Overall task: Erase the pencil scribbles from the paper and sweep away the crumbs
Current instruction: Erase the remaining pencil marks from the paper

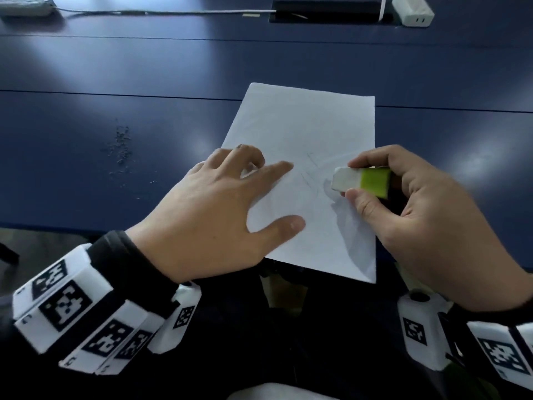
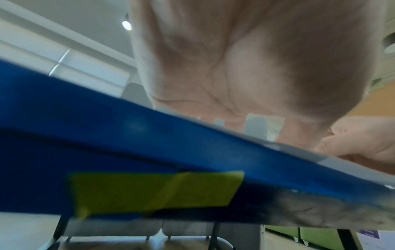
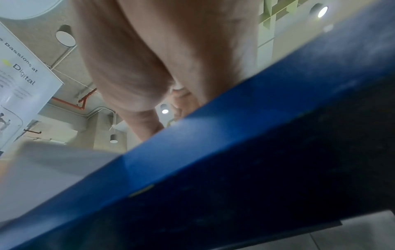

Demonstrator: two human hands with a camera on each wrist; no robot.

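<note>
From the head view, the left hand (image 1: 213, 215) presses flat on the paper (image 1: 305, 134); the right hand (image 1: 418, 215) pinches the eraser (image 1: 360, 181) just above the faint scribbles (image 1: 310, 180). Erasing is in hand; next, I think, firm strokes. The wrist views show only palms and the table (image 2: 128, 135) edge.

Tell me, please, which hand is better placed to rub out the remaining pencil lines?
The right hand: it already grips the eraser beside the pencil lines, while the left hand holds the paper.

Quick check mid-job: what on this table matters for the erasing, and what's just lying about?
For the job: paper, pencil scribbles, eraser gripped in the right hand, left hand pressing the paper, crumbs on the table.

Lying about: power strip, white plug adapter, cable.
</note>
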